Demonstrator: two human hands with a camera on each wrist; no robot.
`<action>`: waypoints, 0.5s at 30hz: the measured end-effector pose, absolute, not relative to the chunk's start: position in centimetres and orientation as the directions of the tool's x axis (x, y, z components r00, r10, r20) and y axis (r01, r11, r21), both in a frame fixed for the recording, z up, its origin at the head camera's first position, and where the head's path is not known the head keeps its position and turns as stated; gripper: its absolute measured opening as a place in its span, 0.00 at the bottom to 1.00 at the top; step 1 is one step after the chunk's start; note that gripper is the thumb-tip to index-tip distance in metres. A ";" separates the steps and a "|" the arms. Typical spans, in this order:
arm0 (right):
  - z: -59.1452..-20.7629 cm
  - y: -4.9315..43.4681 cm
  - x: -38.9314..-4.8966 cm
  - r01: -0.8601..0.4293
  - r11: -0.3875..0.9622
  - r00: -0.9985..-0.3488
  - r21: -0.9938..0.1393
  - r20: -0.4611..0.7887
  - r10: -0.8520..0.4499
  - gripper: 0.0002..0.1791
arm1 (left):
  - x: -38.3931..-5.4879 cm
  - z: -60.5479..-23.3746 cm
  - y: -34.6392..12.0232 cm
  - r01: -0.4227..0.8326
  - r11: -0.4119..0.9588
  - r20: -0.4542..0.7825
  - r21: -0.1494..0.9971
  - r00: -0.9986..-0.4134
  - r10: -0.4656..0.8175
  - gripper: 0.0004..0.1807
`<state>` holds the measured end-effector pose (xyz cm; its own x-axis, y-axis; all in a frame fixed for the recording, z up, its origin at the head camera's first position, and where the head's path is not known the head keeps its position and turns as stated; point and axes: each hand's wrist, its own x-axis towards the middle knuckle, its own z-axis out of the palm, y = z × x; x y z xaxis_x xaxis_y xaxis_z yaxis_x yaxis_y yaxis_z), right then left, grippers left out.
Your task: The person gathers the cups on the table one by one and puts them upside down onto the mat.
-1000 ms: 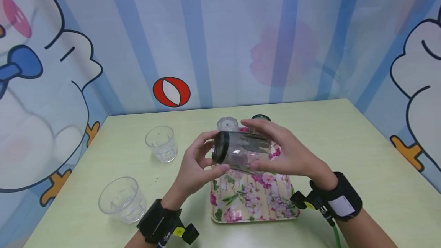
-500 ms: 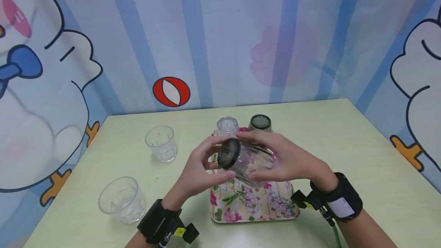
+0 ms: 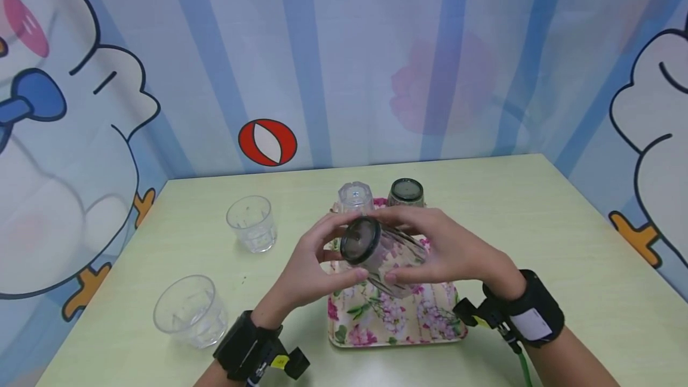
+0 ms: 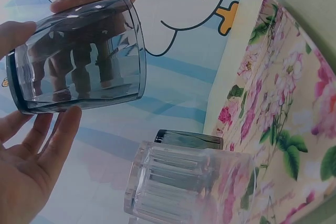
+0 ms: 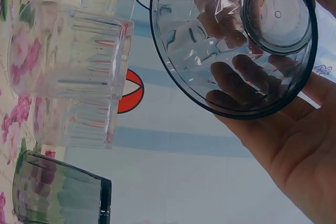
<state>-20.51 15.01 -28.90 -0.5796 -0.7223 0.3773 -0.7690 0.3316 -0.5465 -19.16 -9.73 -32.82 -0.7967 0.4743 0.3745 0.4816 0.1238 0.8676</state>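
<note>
A grey-tinted glass tumbler [image 3: 395, 255] is held tilted above the floral tray [image 3: 371, 315], its thick base facing left and toward the camera. My left hand [image 3: 309, 258] grips the base end, thumb below and fingers above. Around the body, nearer the rim, my right hand [image 3: 457, 243] holds the same tumbler. The left wrist view shows the tumbler [image 4: 79, 59] side-on between both hands. Its open mouth faces the right wrist camera, with fingers visible through the glass. Upside down at the tray's back stand a clear glass [image 3: 355, 196] and another grey-tinted tumbler [image 3: 407, 193].
Two clear glasses stand upright on the table's left side, one farther back [image 3: 252, 224] and one nearer the front [image 3: 190, 312]. In the right wrist view, clear glasses [image 5: 97, 56] stand beside a tinted tumbler [image 5: 60, 192]. A striped curtain [image 3: 355, 64] hangs behind the table.
Both hands have lowered the tumbler slightly and turned its base toward the camera. The tinted tumbler at the tray's back, partly covered earlier, now shows more. The last half second brings little movement.
</note>
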 end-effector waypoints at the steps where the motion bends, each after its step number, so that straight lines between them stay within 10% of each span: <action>1: -28.9 15.0 -20.5 -0.769 0.329 -0.580 -0.548 0.382 -0.719 0.43 | -19.1 -32.8 -9.7 0.486 0.127 0.378 0.865 -0.796 0.473 0.40; 15: -29.2 14.5 -20.5 -0.784 0.283 -0.581 -0.552 0.493 -0.648 0.45 | -18.8 -33.2 -9.3 0.581 0.079 0.529 0.810 -0.783 0.328 0.43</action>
